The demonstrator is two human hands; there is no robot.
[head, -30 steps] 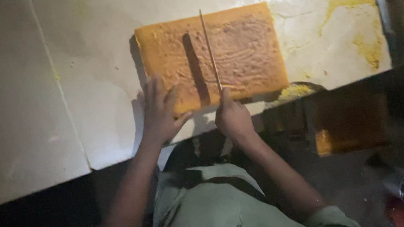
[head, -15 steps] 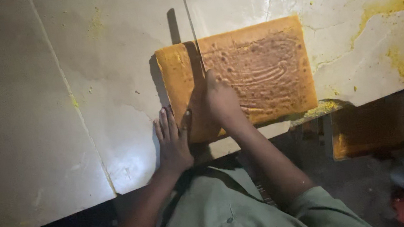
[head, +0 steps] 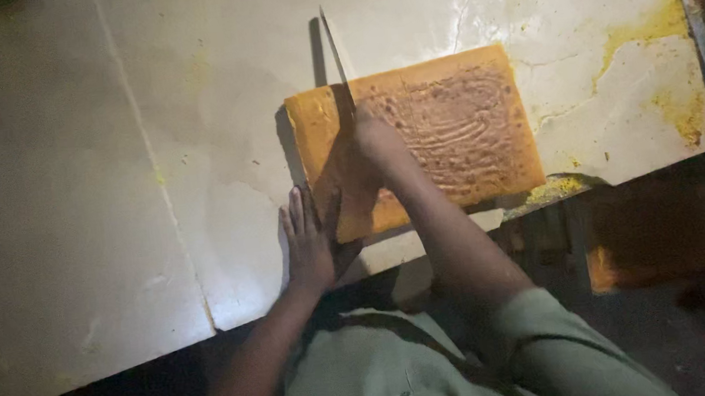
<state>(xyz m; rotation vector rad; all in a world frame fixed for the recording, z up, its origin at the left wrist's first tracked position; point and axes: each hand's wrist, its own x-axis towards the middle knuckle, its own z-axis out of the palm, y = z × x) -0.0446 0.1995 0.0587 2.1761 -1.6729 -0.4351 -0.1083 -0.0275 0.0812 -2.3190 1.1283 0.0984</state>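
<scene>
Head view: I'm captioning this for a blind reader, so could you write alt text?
A person's right hand holds a long knife upright over an orange slab on a pale, yellow-stained table. The left hand lies flat by the slab's near left corner.

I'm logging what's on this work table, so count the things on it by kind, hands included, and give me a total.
Orange slab: 1
Knife: 1
Hands: 2, the left hand flat at the slab's near corner, the right hand gripping the knife
Total: 4
</scene>
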